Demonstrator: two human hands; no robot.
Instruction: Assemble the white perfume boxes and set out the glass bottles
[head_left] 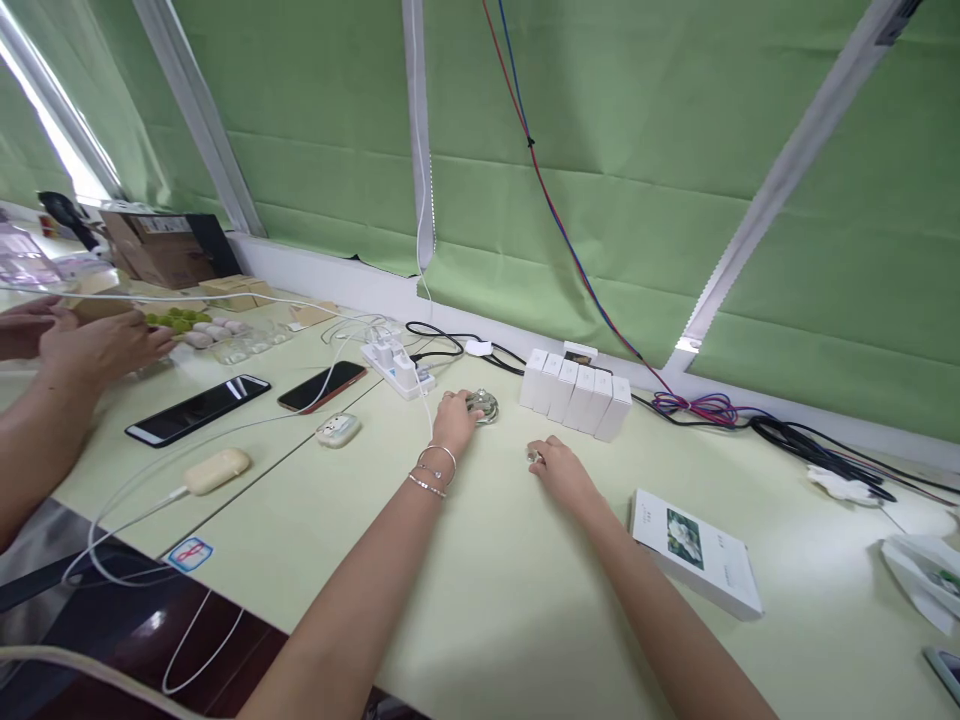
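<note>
My left hand (454, 422) has its fingers closed on the side of a small round grey-green object (485, 406) with a shiny top, resting on the table. What exactly the object is, I cannot make out. To the right, my right hand (559, 468) is held low over the table, thumb and fingers pinched on a tiny pale, shiny piece (532, 455). Just beyond my hands stands a row of several small white boxes (574, 392). A flat white box with a flower picture (697, 552) lies by my right forearm.
A white power strip (397, 368) with plugs and cables is left of my left hand. Phones (199, 410) and earphone cases (216, 470) lie further left. Another person's hands (97, 340) work at the far left. Coiled cables (810, 450) run along the wall.
</note>
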